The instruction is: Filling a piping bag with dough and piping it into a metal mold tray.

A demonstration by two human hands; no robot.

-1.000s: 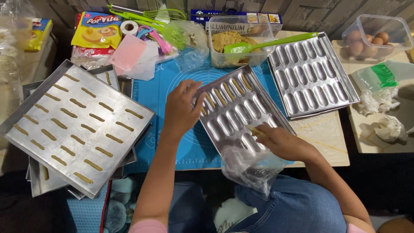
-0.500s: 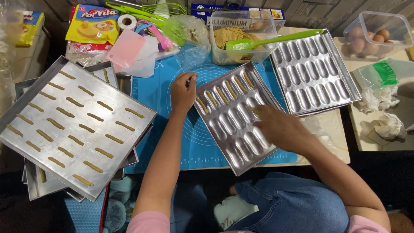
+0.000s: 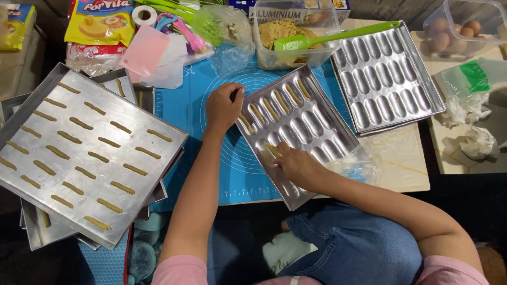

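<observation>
**Dough strip going into the moulded tray**

I am watching both hands working over the silver metal baking tray with oblong moulded cavities, which is lying tilted on the blue silicone baking mat on the table, its near corner hanging past the table's edge.

The left hand is resting on the tray's far-left rim, fingers curled loosely down against the edge; I cannot tell whether they are pinching it or just steadying it.

The right hand is lying on the tray's near half, fingers closed together on a short tan dough strip, which is sitting over a cavity in the near-left part of the tray. Several cavities along the far-left row are already holding similar strips.

A second silver moulded tray is sitting just beside the first, to the right, its cavities bare. A clear plastic tub of tan dough with a green spatula laid across it is standing behind both. On the left, a flat silver sheet pan dotted with piped dough strips is topping a stack of pans. A clear box of eggs is sitting at far right.
</observation>
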